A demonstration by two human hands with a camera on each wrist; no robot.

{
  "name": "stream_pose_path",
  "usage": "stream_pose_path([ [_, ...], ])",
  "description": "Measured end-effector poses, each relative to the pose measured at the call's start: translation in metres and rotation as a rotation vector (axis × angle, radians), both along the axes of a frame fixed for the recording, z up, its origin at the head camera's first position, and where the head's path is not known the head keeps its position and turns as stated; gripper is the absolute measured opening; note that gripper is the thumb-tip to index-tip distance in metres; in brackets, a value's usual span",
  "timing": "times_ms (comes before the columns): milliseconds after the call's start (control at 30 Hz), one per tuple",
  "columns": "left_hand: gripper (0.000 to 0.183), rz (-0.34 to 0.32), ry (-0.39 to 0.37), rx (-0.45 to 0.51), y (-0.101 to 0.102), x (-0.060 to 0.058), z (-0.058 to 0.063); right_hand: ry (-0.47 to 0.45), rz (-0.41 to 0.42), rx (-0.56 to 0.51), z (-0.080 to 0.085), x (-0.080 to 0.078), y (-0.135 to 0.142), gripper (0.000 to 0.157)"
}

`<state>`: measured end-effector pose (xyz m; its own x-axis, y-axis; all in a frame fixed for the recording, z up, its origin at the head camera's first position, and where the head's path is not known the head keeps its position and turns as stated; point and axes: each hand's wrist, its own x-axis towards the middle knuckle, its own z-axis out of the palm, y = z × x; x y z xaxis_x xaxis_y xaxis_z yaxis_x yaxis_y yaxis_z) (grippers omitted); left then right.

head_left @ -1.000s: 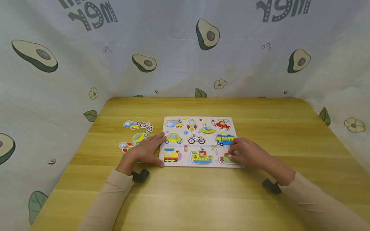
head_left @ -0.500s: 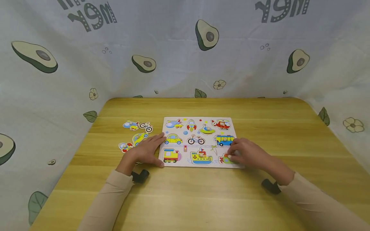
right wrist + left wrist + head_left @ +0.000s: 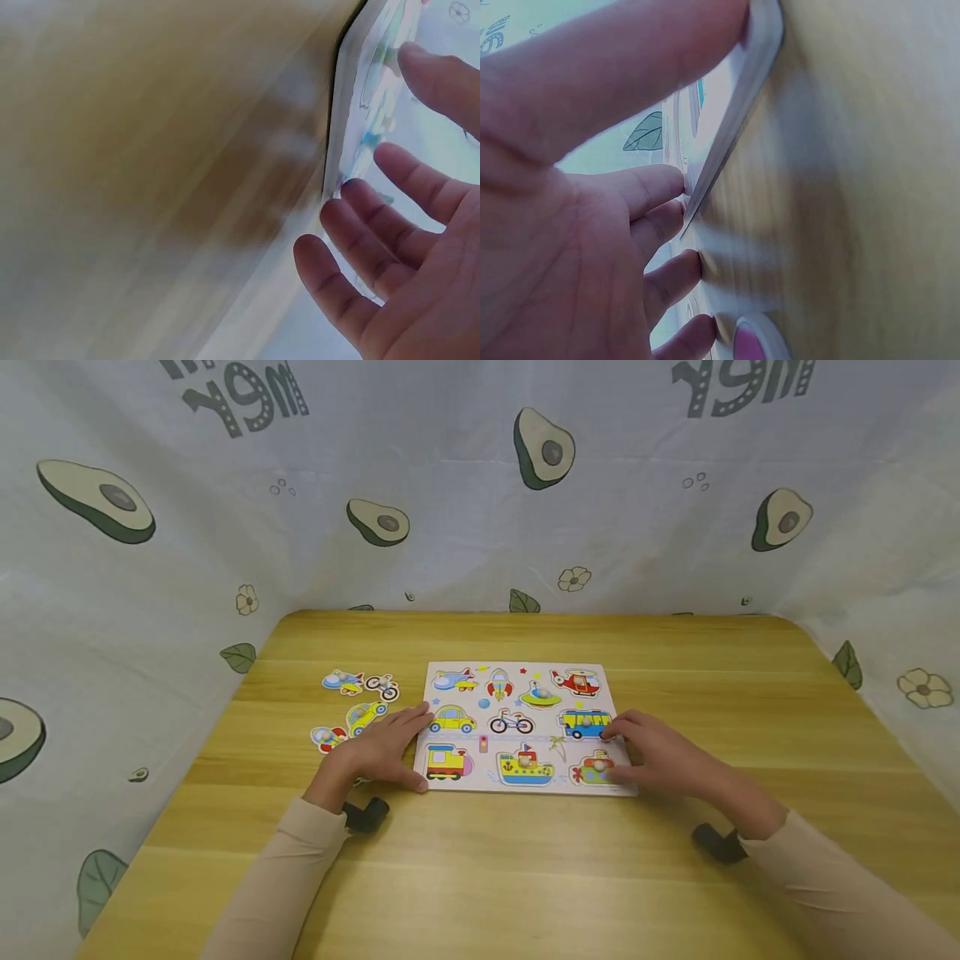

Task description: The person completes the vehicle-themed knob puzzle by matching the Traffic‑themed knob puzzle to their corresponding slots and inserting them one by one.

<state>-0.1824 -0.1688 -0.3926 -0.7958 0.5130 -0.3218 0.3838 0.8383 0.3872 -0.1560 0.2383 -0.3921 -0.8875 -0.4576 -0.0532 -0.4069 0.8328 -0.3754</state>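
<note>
A white puzzle board (image 3: 483,779) with vehicle pictures lies flat on the table. My left hand (image 3: 378,752) rests at its left edge, fingers spread, thumb on the near corner. In the left wrist view the thumb touches the board edge (image 3: 731,135). My right hand (image 3: 671,762) is over the board's right side, fingers apart and holding nothing. Just beside its thumb, the submarine piece (image 3: 594,770) sits in its place, its knob showing. The bus piece (image 3: 583,724) is near the index finger. In the right wrist view the right hand (image 3: 420,247) has relaxed fingers.
Left of the board lie loose knobbed pieces: an airplane (image 3: 342,682), a bicycle (image 3: 383,687), a car (image 3: 363,718) and a rocket (image 3: 327,739). A pink-faced piece (image 3: 748,343) shows under the left hand. Boat (image 3: 523,768), UFO (image 3: 539,695) and helicopter (image 3: 577,683) pieces sit on the board.
My right hand has let go of the submarine piece's knob and drawn back slightly to the right, its fingers parting. The left hand has stayed on the board's left edge.
</note>
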Motion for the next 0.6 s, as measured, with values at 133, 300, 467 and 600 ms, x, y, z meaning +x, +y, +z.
stream_pose_path([
  [133, 0.102, -0.001, -0.001, -0.002, 0.001, 0.0, 0.001, -0.019, 0.0, -0.011, 0.003, -0.001, 0.006, 0.039],
  [300, 0.103, -0.002, -0.008, -0.01, -0.001, 0.0, 0.001, -0.024, -0.003, -0.007, 0.007, -0.008, 0.012, 0.042],
  [467, 0.102, -0.004, -0.01, 0.002, -0.002, -0.001, 0.001, -0.053, 0.009, -0.005, 0.007, -0.015, 0.017, 0.049],
  [600, 0.102, -0.011, -0.01, 0.015, -0.002, -0.001, 0.0, -0.091, 0.012, 0.022, 0.006, -0.017, 0.018, 0.06],
])
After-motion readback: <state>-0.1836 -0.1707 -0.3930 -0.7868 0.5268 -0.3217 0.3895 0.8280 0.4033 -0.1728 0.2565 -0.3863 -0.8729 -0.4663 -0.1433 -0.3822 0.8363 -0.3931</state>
